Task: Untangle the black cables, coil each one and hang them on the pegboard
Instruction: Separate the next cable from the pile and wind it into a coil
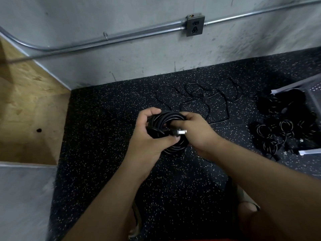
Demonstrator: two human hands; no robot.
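Note:
A coiled black cable (166, 120) is held above the speckled floor between both hands. My left hand (147, 136) grips the coil's left side, thumb over its top. My right hand (196, 131) holds the coil's right side and pinches the cable end near its silver plug (181, 132). A thin black cable (205, 98) lies loose and tangled on the floor beyond the hands. Several coiled black cables (278, 129) hang on a pegboard (312, 94) lying at the right.
Black speckled rubber floor (104, 136) fills the middle. A grey concrete wall (121, 18) with a metal conduit (139, 34) and outlet box (194, 25) stands behind. A plywood panel (26, 110) lies at the left. My feet (248, 206) show at the bottom.

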